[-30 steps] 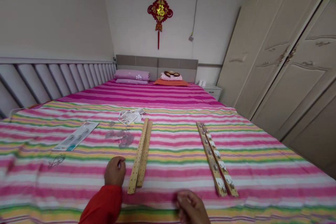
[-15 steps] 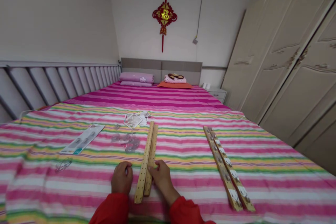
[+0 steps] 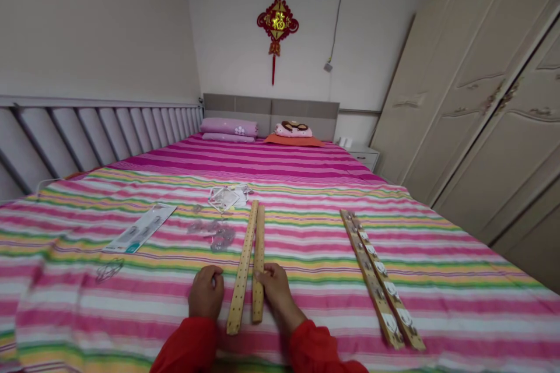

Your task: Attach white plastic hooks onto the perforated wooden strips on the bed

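Note:
Two bare wooden strips with rows of holes lie side by side on the striped bedspread point(image 3: 306, 245). My right hand point(image 3: 275, 288) is closed around the right wooden strip point(image 3: 259, 262) near its lower end. The left wooden strip point(image 3: 243, 271) lies just beside my left hand point(image 3: 205, 296), which rests on the bedspread as a loose fist; what it holds, if anything, is hidden. Both sleeves are red.
A second pair of wooden strips with white hooks point(image 3: 378, 277) lies to the right. Clear plastic hooks point(image 3: 216, 233), torn packaging point(image 3: 227, 197) and a packaging card point(image 3: 140, 228) lie to the left. Pillows point(image 3: 227, 128) sit at the headboard, a wardrobe point(image 3: 481, 99) on the right.
My right hand came up from the bed's near edge and took hold of the right bare strip, turning it away from the left one. The left hand stayed put.

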Action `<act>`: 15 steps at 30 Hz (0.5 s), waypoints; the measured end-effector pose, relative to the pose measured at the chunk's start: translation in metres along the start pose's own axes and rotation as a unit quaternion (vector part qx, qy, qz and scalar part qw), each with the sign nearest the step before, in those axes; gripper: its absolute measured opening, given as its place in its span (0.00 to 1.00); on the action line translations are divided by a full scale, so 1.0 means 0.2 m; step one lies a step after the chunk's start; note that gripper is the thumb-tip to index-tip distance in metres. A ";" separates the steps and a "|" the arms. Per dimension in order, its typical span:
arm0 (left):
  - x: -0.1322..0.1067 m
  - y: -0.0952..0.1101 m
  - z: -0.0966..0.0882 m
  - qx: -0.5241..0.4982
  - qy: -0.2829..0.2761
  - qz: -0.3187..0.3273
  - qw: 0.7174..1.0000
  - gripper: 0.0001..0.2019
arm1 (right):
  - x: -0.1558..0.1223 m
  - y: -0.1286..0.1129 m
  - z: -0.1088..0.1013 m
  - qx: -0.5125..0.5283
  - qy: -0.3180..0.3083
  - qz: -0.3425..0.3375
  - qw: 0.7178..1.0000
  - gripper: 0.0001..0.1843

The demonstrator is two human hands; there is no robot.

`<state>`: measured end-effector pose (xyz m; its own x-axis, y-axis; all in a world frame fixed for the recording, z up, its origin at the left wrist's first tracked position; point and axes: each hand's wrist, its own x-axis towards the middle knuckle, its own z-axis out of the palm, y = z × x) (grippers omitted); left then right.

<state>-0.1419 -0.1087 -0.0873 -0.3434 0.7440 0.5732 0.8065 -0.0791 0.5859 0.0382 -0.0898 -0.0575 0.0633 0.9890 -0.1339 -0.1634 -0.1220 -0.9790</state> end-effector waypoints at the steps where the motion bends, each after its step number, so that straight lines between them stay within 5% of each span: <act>1: 0.00 0.00 0.00 0.000 0.001 0.000 1.000 0.06 | -0.01 0.00 -0.02 0.026 -0.006 0.003 1.000 0.10; 8: 0.00 0.02 -0.01 -0.007 -0.003 -0.009 1.000 0.07 | -0.18 0.01 -0.27 0.073 -0.009 -0.012 0.997 0.18; 12: 0.00 0.01 -0.01 -0.021 -0.002 -0.017 1.000 0.06 | -0.20 0.00 -0.38 0.000 -0.019 -0.012 1.000 0.17; 15: 0.00 -0.01 -0.01 -0.048 -0.001 -0.033 0.998 0.07 | -0.20 -0.01 -0.41 -0.091 0.026 -0.072 0.993 0.14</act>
<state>-0.1435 -0.1104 -0.0872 -0.3933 0.7506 0.5310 0.7326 -0.0931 0.6743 0.1176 -0.1359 -0.0625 0.1254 0.9921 0.0060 0.0312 0.0021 -0.9995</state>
